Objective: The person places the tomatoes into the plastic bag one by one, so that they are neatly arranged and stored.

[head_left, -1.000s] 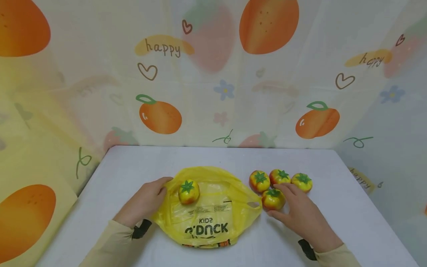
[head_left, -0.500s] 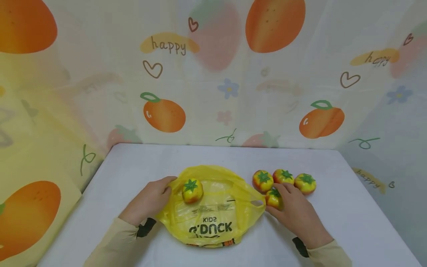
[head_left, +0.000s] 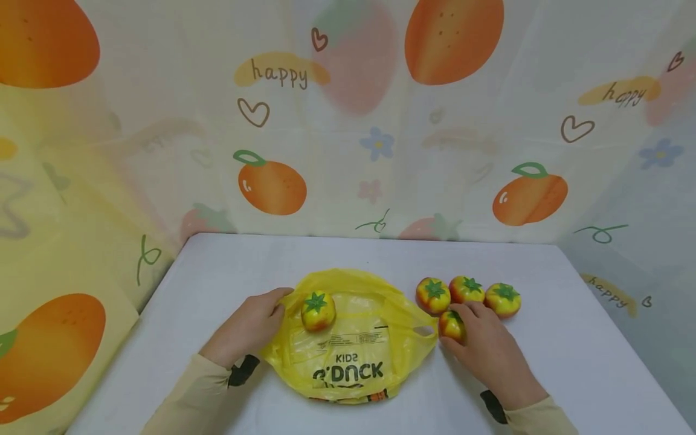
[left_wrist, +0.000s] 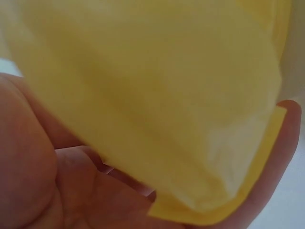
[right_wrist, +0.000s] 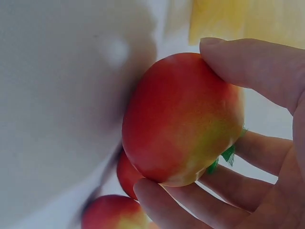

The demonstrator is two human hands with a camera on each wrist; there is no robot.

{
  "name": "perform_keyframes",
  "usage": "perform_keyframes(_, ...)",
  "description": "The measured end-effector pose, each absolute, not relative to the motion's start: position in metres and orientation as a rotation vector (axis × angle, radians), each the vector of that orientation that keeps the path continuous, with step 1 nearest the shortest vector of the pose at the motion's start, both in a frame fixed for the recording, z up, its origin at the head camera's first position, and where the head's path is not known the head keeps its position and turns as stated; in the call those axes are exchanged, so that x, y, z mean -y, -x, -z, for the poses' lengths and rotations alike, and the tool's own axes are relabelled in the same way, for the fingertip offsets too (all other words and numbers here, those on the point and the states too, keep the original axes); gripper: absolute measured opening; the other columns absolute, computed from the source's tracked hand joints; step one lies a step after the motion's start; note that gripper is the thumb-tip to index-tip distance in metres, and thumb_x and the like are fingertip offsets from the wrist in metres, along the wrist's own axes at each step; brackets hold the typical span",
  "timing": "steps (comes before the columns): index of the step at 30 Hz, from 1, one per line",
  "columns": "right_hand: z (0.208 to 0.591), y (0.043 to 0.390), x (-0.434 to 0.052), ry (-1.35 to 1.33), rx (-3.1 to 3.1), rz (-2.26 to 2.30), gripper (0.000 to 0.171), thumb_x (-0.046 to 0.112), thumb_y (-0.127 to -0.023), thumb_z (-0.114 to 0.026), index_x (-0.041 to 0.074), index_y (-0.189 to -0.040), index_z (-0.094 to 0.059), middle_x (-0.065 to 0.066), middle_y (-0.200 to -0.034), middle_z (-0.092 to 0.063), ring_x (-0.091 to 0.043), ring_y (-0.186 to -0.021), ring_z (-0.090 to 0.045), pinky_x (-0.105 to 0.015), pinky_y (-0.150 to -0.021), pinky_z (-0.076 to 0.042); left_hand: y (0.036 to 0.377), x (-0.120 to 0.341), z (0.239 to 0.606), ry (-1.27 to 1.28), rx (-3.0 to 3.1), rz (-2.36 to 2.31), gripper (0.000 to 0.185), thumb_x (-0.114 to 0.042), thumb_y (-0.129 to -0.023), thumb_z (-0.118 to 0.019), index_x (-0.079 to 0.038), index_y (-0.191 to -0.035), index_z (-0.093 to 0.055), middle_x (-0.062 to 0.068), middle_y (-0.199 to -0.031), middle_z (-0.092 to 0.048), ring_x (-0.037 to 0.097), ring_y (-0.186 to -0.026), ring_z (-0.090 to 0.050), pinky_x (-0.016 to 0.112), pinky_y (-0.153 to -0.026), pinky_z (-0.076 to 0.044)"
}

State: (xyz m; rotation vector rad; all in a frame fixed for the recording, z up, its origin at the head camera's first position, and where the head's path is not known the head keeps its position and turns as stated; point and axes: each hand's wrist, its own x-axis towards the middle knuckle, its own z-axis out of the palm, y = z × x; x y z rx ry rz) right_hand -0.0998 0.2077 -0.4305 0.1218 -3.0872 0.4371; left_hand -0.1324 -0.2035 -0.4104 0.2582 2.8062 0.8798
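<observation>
Left hand: your left hand (head_left: 247, 329) pinches the left edge of the yellow bag (head_left: 348, 344); in the left wrist view the film (left_wrist: 157, 105) lies between thumb and fingers (left_wrist: 281, 157).
Bag: lies flat on the white table (head_left: 571, 356), between your two hands, handle hole toward the right.
On the bag: one toy tomato (head_left: 318, 310) sits on its upper left part, just beside your left fingertips.
Right hand: your right hand (head_left: 489, 350) is clamped on the near tomato (head_left: 451, 325), thumb on one side and fingers on the other in the right wrist view (right_wrist: 183, 119).
Location: that tomato sits at the table just right of the bag's handle, in front of the row of three tomatoes (head_left: 467, 295).
Hidden: your fingers cover its right half from the head camera; whether it is lifted off the table, can't tell. Left wrist view is blurred yellow film only.
Look: red shading to yellow, glossy, green calyx.
</observation>
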Motion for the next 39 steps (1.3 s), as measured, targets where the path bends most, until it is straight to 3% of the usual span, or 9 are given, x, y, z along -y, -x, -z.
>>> perform_keyframes(12,0.406,0.101,-0.206,-0.263,2.9,-0.425,0.061,0.029,-0.087,-0.092,0.002,-0.136,-0.067,-0.024,-0.133,-0.066,-0.043,-0.118,-0.067,-0.065,-0.092,-0.063,0.13,0.21,0.411,-0.269,-2.81,-0.888,0.043,-0.013,-0.112,-0.048,-0.003,-0.153,-0.058,0.021,-0.153,-0.064,0.042,-0.145,-0.059,0.063,-0.12,-0.048)
perform_keyframes(22,0.385,0.117,-0.178,-0.286,2.87,-0.513,0.058,0.029,-0.09,-0.089,0.003,-0.137,-0.066,-0.023,-0.137,-0.064,-0.042,-0.119,-0.065,-0.062,-0.102,-0.06,0.134,0.205,0.408,-0.247,-2.796,-0.889,0.044,-0.014,-0.113,-0.046,-0.003,-0.154,-0.058,0.02,-0.155,-0.063,0.041,-0.146,-0.058,0.063,-0.121,-0.047)
perform_keyframes(39,0.391,0.144,-0.098,-0.434,2.859,-0.602,0.058,0.03,-0.091,-0.088,0.008,-0.14,-0.065,-0.016,-0.141,-0.063,-0.035,-0.124,-0.065,-0.053,-0.108,-0.06,0.132,0.206,0.408,-0.263,-2.816,-0.914,0.043,-0.014,-0.113,-0.048,-0.003,-0.152,-0.059,0.019,-0.152,-0.065,0.04,-0.144,-0.06,0.061,-0.12,-0.049)
